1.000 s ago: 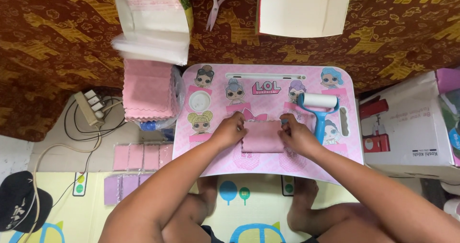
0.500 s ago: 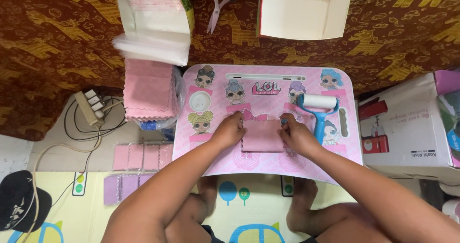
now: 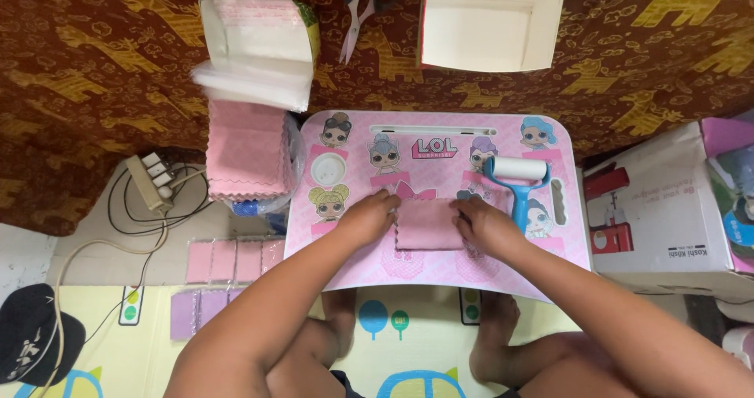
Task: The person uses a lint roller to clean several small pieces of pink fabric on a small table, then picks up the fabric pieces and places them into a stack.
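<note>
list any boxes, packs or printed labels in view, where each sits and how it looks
White cardboard box: right of the pink table, red pictures and dark print.
Open cream box: top centre, rectangular, empty.
Open white box: top left, pink sheets inside.
Table logo: top middle of the table, pink lettering.

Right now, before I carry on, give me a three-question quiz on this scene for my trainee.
1. True or false: both hands rest on the folded pink cloth on the small pink table.
2. Which hand is nearer the blue-handled roller?
A. left hand
B. right hand
3. Fill in: the stack of pink cloths lies off the table's ____ side.

Key: 1 true; 2 B; 3 left.
</note>
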